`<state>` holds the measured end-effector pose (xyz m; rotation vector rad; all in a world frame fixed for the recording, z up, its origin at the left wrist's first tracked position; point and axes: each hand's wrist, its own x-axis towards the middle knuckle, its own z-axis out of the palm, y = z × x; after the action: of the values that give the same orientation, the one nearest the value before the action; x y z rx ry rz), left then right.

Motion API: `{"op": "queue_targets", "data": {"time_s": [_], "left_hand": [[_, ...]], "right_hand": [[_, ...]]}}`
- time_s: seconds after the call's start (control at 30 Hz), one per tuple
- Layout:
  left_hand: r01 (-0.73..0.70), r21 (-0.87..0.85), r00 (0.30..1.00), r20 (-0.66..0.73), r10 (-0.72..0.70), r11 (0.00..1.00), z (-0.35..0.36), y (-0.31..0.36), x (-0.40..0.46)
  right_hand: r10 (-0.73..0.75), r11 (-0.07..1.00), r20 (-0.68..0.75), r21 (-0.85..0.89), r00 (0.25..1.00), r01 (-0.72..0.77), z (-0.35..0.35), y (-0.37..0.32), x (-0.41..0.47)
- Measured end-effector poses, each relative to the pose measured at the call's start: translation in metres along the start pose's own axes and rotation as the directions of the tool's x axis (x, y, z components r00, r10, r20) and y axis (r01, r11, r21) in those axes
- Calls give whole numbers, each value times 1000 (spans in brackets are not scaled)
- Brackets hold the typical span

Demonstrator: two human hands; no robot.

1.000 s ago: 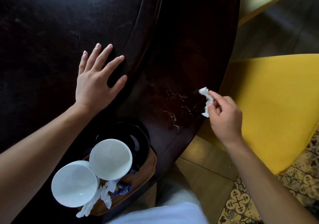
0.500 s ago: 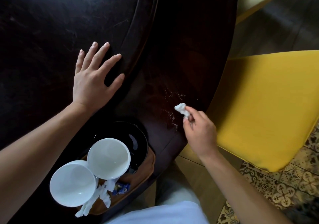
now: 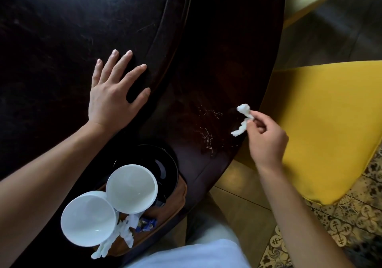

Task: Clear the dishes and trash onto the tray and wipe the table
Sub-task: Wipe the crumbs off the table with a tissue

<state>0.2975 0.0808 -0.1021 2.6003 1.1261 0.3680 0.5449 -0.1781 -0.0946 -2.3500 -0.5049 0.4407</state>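
Right hand [image 3: 266, 141] grip pinching tissue [image 3: 242, 119] at table [image 3: 237, 61] edge, left hand [image 3: 112, 100] spread flat

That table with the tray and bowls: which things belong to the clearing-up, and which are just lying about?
Part of the job:
- tray
- two white bowls
- black plate
- used napkins and blue wrapper
- tissue in the right hand
- crumbs
- table, left hand flat on it

Just there:
- yellow chair
- patterned floor
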Motion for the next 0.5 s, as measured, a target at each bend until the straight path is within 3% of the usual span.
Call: {"op": "queue_targets", "data": {"time_s": [0.17,0.5], "left_hand": [[-1,0,1000,1,1,1000,0,0,0],[-1,1,1000,3,1,1000,0,0,0]], "right_hand": [[266,957,70,100,961,-272,-7,19,-24],[195,979,71,42,978,-198,9,28,-81]]}}
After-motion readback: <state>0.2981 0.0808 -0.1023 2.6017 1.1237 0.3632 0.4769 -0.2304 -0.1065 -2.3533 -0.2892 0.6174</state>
